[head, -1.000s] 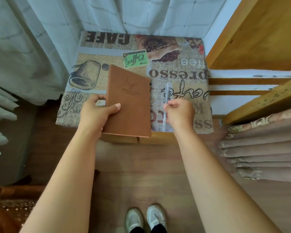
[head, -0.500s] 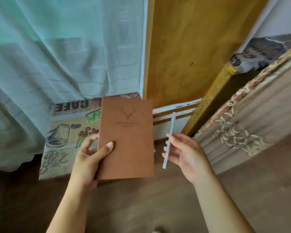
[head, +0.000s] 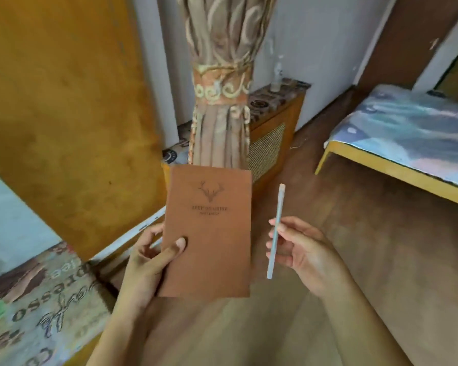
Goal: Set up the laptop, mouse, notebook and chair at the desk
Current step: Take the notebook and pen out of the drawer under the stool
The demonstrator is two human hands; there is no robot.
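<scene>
Left hand: my left hand (head: pixel 148 262) grips the brown notebook (head: pixel 209 233) at its lower left edge, thumb flat across the cover, other fingers curled behind it.
Right hand: my right hand (head: pixel 302 249) pinches a pale pen (head: pixel 275 233) near its middle, fingers curled round the barrel.
Notebook: held in the air in front of me, cover with the antler mark facing up at me, long axis running away from me, roughly upright in the view.
Pen: just beside the notebook's right edge but apart from it, long axis nearly parallel to the notebook's.
Surroundings: a tied-back patterned curtain (head: pixel 220 83) straight ahead, a small wooden cabinet (head: pixel 273 133) behind it, a bed (head: pixel 397 170) to the right, a coffee-print cloth (head: pixel 37 305) at lower left, wooden floor (head: pixel 381 247) below.
Desk: I see no tabletop, laptop, mouse or chair here; the view is blurred, so something small may escape me.
Key relation: both things are already in hand, so the move turns on finding the desk, which I judge lies out of view.
Step in hand: carrying notebook and pen toward the desk, as I read it.
</scene>
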